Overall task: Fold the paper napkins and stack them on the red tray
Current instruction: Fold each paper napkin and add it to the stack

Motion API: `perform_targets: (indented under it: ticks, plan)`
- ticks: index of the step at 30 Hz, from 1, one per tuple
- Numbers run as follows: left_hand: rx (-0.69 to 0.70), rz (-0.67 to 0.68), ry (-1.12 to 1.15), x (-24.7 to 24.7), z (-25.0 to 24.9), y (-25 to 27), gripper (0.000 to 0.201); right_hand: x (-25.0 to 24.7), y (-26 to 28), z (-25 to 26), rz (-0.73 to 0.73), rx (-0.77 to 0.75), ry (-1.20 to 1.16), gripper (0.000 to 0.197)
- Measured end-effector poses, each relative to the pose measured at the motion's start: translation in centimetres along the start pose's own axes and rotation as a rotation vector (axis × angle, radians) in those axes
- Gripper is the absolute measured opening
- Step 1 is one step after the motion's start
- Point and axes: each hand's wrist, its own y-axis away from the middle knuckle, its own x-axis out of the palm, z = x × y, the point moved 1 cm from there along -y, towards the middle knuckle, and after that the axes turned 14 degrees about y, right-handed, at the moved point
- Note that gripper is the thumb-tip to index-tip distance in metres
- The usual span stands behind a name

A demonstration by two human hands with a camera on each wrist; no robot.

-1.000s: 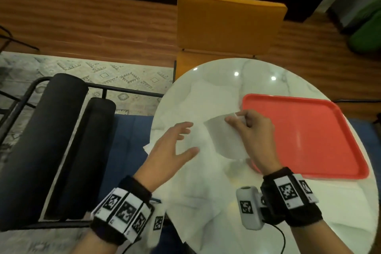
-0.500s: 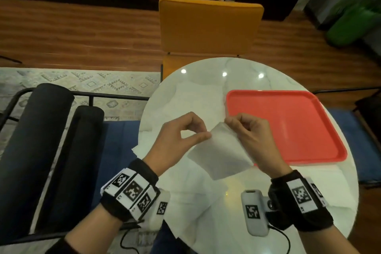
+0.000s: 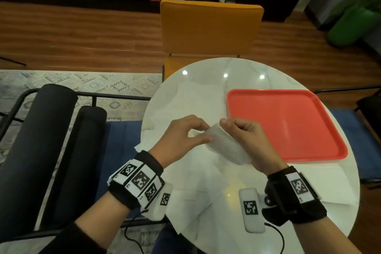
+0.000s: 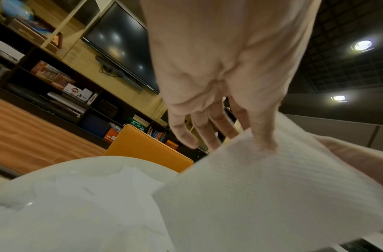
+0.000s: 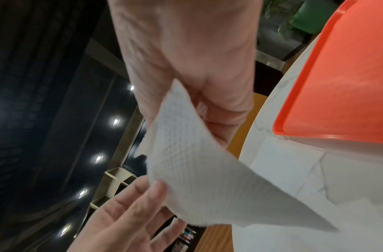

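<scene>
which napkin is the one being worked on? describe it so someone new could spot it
Start at the round white marble table with the red tray on its right side. Just left of the tray, the left hand and right hand meet above loose flat sheets. The napkin they pinch is the only one lifted off the table, folded small.

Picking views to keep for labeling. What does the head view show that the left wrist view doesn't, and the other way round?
Head only: the red tray, nothing on it, the right hand pinching the napkin's top edge, and both wristbands.

Left wrist only: a wall screen, ceiling lights, and the left hand's palm side with its thumb on the napkin.

Both: the held napkin, the loose napkins on the white table, and the orange chair.
</scene>
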Motion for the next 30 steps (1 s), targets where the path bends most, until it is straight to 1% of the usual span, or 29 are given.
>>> perform_targets:
  ticks: [2, 3, 5, 7, 9, 11, 13, 14, 16, 18, 19, 21, 22, 23, 24, 25, 26, 28, 29, 30]
  plan:
    - [0.04, -0.088, 0.082, 0.0, -0.1, 0.2, 0.005, 0.0, -0.1, 0.1, -0.039, 0.009, -0.003, 0.041]
    - [0.068, -0.129, 0.117, -0.1, -0.1, 0.3, 0.003, -0.1, -0.1, 0.0, -0.068, 0.024, -0.024, 0.041]
    - [0.118, -0.188, 0.15, -0.7, -0.2, 0.5, 0.006, -0.4, 0.0, -0.3, -0.131, 0.066, -0.1, 0.039]
    - [0.121, -0.205, 0.152, -1.3, -0.3, 0.7, 0.006, -0.9, -0.1, -0.6, -0.141, 0.084, -0.146, 0.049]
    - [0.086, -0.174, 0.14, -1.8, -0.6, 0.6, 0.005, -1.1, 0.1, -0.2, -0.082, 0.102, -0.154, 0.057]
    - [0.073, -0.111, 0.104, -2.0, -1.0, 0.4, 0.005, -1.2, 0.2, 0.2, 0.007, 0.107, -0.122, 0.047]
    - [0.077, -0.06, 0.081, -1.8, -1.7, 0.1, 0.005, -1.0, 0.2, 0.8, 0.064, 0.06, -0.065, 0.025]
    - [0.087, -0.037, 0.072, -1.5, -2.0, -0.1, 0.006, -0.9, 0.2, 1.1, 0.081, 0.032, -0.028, 0.02]
    - [0.119, 0.01, 0.035, -1.0, -2.7, -0.4, 0.006, -0.6, 0.2, 1.4, 0.084, -0.024, 0.074, 0.027]
    - [0.125, 0.024, 0.035, -0.9, -2.9, -0.7, 0.006, -0.6, 0.5, 2.1, 0.095, -0.065, 0.094, 0.022]
    - [0.113, 0.026, 0.073, -1.1, -3.0, -0.9, 0.007, -0.8, 0.7, 2.4, 0.111, -0.072, 0.101, 0.03]
    - [0.105, 0.033, 0.163, -1.5, -3.2, -1.2, 0.015, -1.6, 1.2, 3.0, 0.16, -0.07, 0.124, 0.067]
    - [0.119, 0.028, 0.169, -1.8, -3.3, -1.4, 0.019, -2.0, 1.5, 3.5, 0.182, -0.099, 0.161, 0.072]
    - [0.135, 0.018, 0.158, -2.0, -3.4, -1.6, 0.021, -2.4, 1.8, 4.1, 0.216, -0.134, 0.227, 0.065]
    - [0.142, 0.001, 0.149, -2.3, -3.3, -1.8, 0.02, -2.6, 2.1, 4.9, 0.252, -0.155, 0.302, 0.054]
    - [0.137, -0.022, 0.151, -2.5, -3.3, -1.9, 0.018, -2.9, 2.2, 5.3, 0.285, -0.166, 0.373, 0.048]
    - [0.123, -0.045, 0.157, -2.7, -3.2, -2.1, 0.015, -3.1, 2.4, 5.7, 0.304, -0.188, 0.424, 0.047]
    - [0.075, -0.076, 0.142, -2.9, -2.8, -2.3, 0.013, -3.4, 2.5, 6.1, 0.265, -0.213, 0.468, 0.033]
    - [0.048, -0.095, 0.104, -3.0, -2.7, -2.2, 0.015, -3.5, 2.6, 6.3, 0.221, -0.207, 0.447, 0.028]
    - [0.028, -0.113, 0.057, -3.0, -2.5, -2.1, 0.022, -3.6, 2.7, 6.3, 0.184, -0.184, 0.4, 0.027]
